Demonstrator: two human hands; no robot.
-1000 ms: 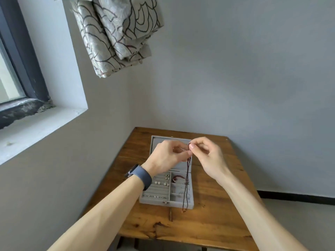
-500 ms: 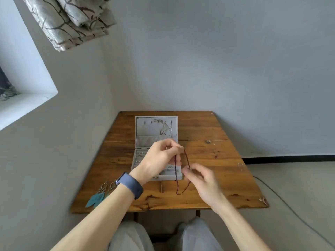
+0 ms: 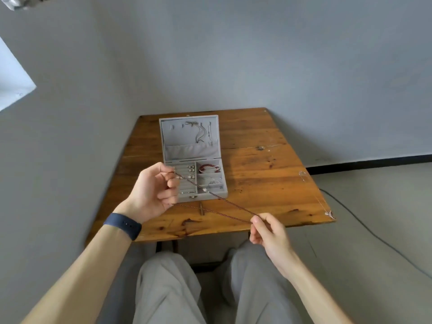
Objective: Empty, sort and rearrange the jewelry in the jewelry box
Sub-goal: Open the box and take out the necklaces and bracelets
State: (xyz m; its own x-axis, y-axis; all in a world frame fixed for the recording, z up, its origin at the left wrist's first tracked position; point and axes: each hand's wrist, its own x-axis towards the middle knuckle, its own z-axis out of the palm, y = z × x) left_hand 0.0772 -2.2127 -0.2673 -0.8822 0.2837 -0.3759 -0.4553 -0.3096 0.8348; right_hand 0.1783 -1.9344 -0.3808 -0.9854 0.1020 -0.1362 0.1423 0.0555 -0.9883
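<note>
Head view: a seated person stretches a thin dark-red necklace (image 3: pixel 217 199) between both hands, above the near edge of a wooden worktop (image 3: pixel 261 183).
Left hand (image 3: pixel 153 192): left of centre, palm turned up, fingers (image 3: pixel 169 183) curled and pinched on one end of the necklace; a dark blue band (image 3: pixel 124 225) sits on the wrist.
Right hand (image 3: pixel 268 232): lower right of centre, thumb and forefinger closed on the other end of the loop.
Necklace: two strands run diagonally from the left hand down to the right hand, raised above the worktop and crossing in front of the box's near right corner.
Jewelry box (image 3: pixel 194 157): grey, open, centre of the frame on the worktop, lid upright with thin chains hanging inside it.
Box tray: earrings in the left slots; a red bracelet (image 3: pixel 209 169) in the upper right compartment.
Lower frame: grey trousers (image 3: pixel 177 291) on the person's knees.
</note>
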